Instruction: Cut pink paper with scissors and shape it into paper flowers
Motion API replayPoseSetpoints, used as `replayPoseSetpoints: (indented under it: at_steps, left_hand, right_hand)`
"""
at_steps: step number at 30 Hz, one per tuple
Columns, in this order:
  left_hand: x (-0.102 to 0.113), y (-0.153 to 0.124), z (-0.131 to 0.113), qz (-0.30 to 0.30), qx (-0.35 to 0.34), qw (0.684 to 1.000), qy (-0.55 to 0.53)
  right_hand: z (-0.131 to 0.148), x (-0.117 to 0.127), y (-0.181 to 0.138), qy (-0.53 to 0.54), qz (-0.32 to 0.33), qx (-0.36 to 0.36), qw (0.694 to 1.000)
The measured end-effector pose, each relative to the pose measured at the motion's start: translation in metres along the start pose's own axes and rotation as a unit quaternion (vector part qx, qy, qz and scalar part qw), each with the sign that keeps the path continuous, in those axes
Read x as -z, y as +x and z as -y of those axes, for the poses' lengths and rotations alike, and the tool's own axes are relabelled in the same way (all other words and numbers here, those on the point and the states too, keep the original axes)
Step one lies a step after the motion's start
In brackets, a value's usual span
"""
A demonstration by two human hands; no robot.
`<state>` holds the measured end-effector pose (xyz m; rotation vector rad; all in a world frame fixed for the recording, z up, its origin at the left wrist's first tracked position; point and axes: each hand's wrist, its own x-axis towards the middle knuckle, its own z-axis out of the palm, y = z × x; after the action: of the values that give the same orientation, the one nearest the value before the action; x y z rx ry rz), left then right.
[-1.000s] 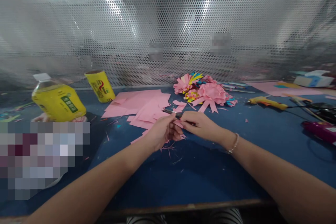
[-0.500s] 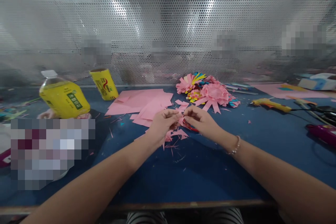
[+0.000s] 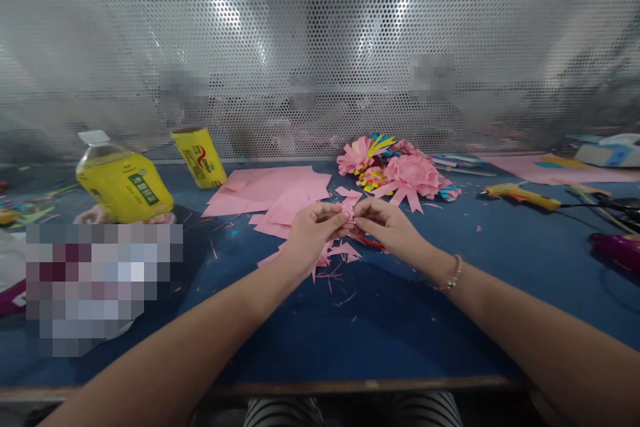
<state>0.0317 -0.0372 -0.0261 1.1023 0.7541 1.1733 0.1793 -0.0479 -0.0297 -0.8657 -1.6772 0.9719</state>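
Between the fingertips of my left hand [image 3: 317, 230] and my right hand [image 3: 387, 225] is a small piece of pink paper [image 3: 349, 213]. Both hands are closed in a pinch on it, nearly touching each other. Fingers cover much of the piece. Red-handled scissors [image 3: 373, 243] lie on the table under my right hand, mostly hidden. Pink paper scraps [image 3: 343, 251] are strewn just below my hands. Behind my left hand are pink paper sheets [image 3: 273, 188], overlapping in a loose pile. Pink paper flowers [image 3: 411, 177] with yellow and blue parts rest beyond my right hand.
A yellow bottle [image 3: 125, 180] and a yellow tube-shaped container [image 3: 200, 157] stand at the left. To the right lie a yellow glue gun [image 3: 523, 195] with a cord and a purple object [image 3: 617, 251]. A perforated metal screen [image 3: 320, 33] closes off the table's far side.
The view has tilted slightly downward. Both hands stay together on the pink paper, with small finger shifts; more of the piece shows between the fingertips now.
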Motion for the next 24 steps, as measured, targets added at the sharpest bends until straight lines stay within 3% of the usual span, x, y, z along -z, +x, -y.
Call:
replayPoseSetpoints:
  at_steps: [18, 24]
  left_hand:
    - [-0.0049, -0.0053, -0.0035, 0.034, -0.008, 0.999, 0.038]
    - [-0.0020, -0.0035, -0.0017, 0.043, 0.005, 0.998, 0.038]
  right_hand:
    - [0.0011, -0.0011, 0.0001, 0.003, -0.018, -0.024, 1.000]
    - [0.0018, 0.0005, -0.0005, 0.010, -0.010, -0.003, 1.000]
